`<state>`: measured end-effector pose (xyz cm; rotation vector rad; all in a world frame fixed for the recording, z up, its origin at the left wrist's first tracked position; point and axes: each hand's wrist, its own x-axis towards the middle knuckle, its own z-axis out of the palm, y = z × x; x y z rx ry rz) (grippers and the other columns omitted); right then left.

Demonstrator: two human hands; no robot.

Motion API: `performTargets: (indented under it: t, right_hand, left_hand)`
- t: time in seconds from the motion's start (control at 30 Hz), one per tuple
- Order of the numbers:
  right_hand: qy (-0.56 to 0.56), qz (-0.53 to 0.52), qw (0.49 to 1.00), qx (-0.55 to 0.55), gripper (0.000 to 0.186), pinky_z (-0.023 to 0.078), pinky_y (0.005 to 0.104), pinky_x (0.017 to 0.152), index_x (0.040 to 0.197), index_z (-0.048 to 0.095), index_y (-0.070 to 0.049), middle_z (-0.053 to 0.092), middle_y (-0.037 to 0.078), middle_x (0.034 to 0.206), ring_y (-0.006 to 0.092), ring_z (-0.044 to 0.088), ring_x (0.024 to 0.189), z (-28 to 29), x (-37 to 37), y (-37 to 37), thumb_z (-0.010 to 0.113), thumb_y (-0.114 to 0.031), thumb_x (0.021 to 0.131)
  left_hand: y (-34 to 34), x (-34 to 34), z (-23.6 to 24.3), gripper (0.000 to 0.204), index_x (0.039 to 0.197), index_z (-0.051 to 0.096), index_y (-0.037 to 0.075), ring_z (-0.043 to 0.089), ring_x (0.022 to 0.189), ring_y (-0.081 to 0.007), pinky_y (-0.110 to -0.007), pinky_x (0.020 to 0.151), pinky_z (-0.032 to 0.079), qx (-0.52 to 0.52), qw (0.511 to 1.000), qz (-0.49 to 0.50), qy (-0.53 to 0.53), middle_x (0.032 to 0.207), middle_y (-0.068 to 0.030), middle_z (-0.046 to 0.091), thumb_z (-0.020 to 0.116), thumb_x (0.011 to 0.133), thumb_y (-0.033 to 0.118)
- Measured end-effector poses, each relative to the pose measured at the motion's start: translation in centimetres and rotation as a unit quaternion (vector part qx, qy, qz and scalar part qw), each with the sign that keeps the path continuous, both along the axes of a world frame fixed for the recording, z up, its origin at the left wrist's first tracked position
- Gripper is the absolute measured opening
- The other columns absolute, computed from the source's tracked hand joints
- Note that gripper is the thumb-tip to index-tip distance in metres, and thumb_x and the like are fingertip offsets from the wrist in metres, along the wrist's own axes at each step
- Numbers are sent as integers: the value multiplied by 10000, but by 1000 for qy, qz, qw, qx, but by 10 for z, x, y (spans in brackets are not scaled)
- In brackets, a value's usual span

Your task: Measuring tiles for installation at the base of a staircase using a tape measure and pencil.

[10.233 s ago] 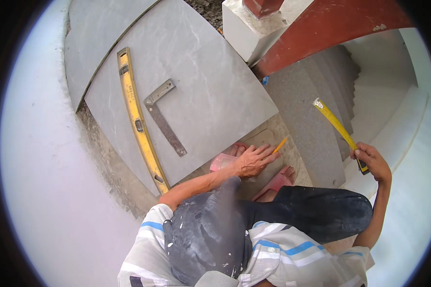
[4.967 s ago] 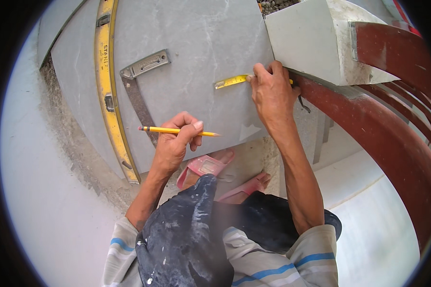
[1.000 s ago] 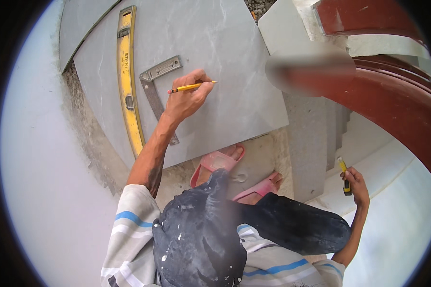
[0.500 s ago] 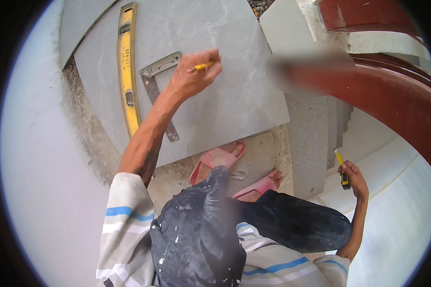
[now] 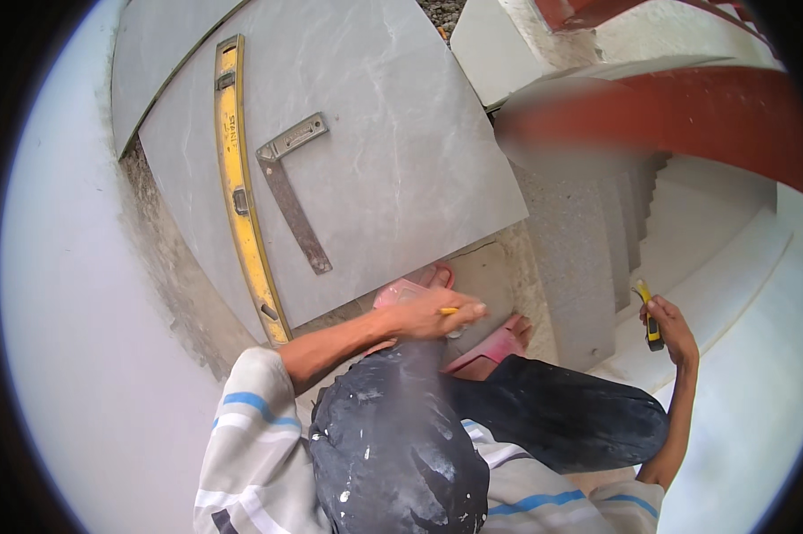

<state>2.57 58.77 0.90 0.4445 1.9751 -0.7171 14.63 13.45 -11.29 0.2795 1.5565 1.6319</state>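
My left hand (image 5: 426, 317), slightly blurred, is closed on a yellow pencil (image 5: 448, 311) over my knee and the pink sandals (image 5: 489, 346). My right hand (image 5: 677, 333) grips a yellow-and-black tape measure (image 5: 652, 326) out at the right, above the lower steps, with a short bit of blade showing. In front of me lies a large grey marbled tile (image 5: 397, 182). On it rest a long yellow spirit level (image 5: 247, 230), along the left part, and a metal try square (image 5: 302, 217) beside the level.
A white wall (image 5: 81, 294) runs along the left, beside a rough cement strip. A second grey tile (image 5: 161, 49) lies at upper left. At upper right stand a white block (image 5: 486, 53) and a red curved railing (image 5: 704, 120). Stairs (image 5: 593, 267) descend at the right, along a curved white wall.
My left hand has come down off the tile toward my knee, still with the pencil. My right hand left the tile's edge earlier and now holds the tape out at the right.
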Motion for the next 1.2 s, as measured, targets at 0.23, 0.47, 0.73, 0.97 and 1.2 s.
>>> performTargets:
  t: [0.23, 0.47, 0.73, 0.97, 1.2]
  right_hand:
    - [-34, -22, 999, 21, 502, 429, 291, 662, 1265, 552, -130, 534, 18, 801, 125, 518, 760, 16, 15, -5, 695, -426, 885]
    - [-98, 61, 992, 58, 581, 437, 309, 657, 1271, 575, -123, 574, 49, 841, 158, 542, 753, -2, 5, -5, 758, -442, 822]
    - [-65, 86, 993, 37, 557, 437, 309, 654, 1258, 577, -115, 583, 46, 837, 154, 537, 763, 9, -9, -39, 739, -444, 839]
    - [-81, 87, 991, 55, 517, 435, 304, 645, 1254, 579, -121, 561, 31, 799, 146, 522, 728, 7, -6, -31, 725, -425, 862]
    - [-92, 86, 990, 64, 522, 433, 299, 636, 1244, 587, -90, 554, 30, 785, 143, 528, 714, -3, -8, -22, 730, -416, 862]
  left_hand:
    - [50, 34, -58, 564, 1062, 726, 11, 711, 831, -203, -346, 736, 533, -36, 974, -97, -199, 903, -130, 734, 524, 981, 531]
    - [38, 9, -61, 497, 1135, 693, 67, 713, 867, -200, -327, 731, 548, 0, 948, -68, -311, 995, -72, 727, 535, 987, 514]
    - [43, 18, -83, 479, 1292, 583, 85, 662, 999, -179, -335, 717, 552, 56, 926, -30, -372, 1070, -61, 656, 524, 1010, 467]
    - [38, 7, -66, 469, 1326, 544, 83, 663, 1001, -186, -335, 767, 554, 54, 937, -44, -342, 1090, -59, 636, 497, 1029, 444]
    - [39, 6, -64, 496, 1320, 608, 43, 668, 1054, -186, -299, 904, 499, 55, 931, -30, -360, 1109, -77, 707, 493, 1030, 428]
